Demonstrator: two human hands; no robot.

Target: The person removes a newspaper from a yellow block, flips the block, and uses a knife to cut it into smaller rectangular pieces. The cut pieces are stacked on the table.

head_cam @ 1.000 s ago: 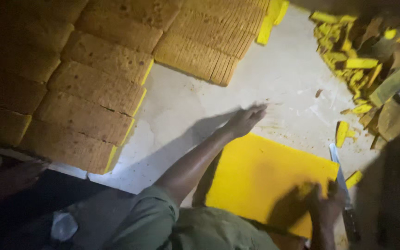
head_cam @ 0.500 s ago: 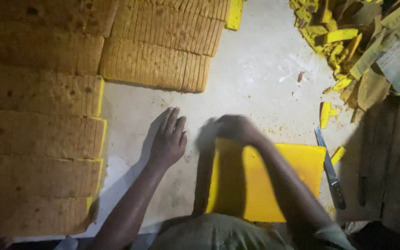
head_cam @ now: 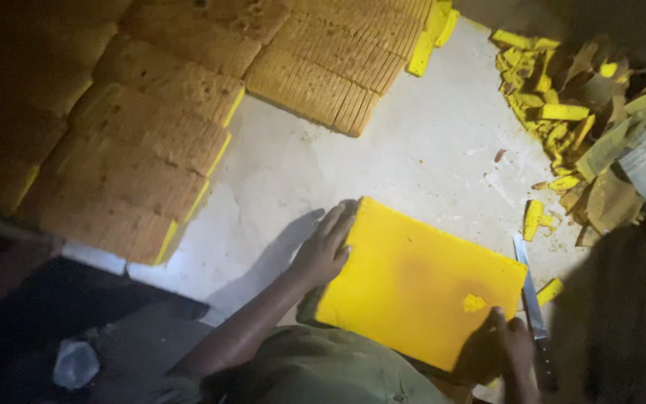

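yellow foam slab lies flat on the pale floor, left hand and right hand apart, gripping opposite edges; positioning step, likely before trimming with the knife.

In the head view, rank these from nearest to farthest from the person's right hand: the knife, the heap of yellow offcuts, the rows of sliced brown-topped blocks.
From the right hand:
1. Steel-bladed knife, lying on the floor just beside it, to its right.
2. Heap of yellow offcuts, upper right.
3. Rows of sliced brown-topped blocks, far upper left.
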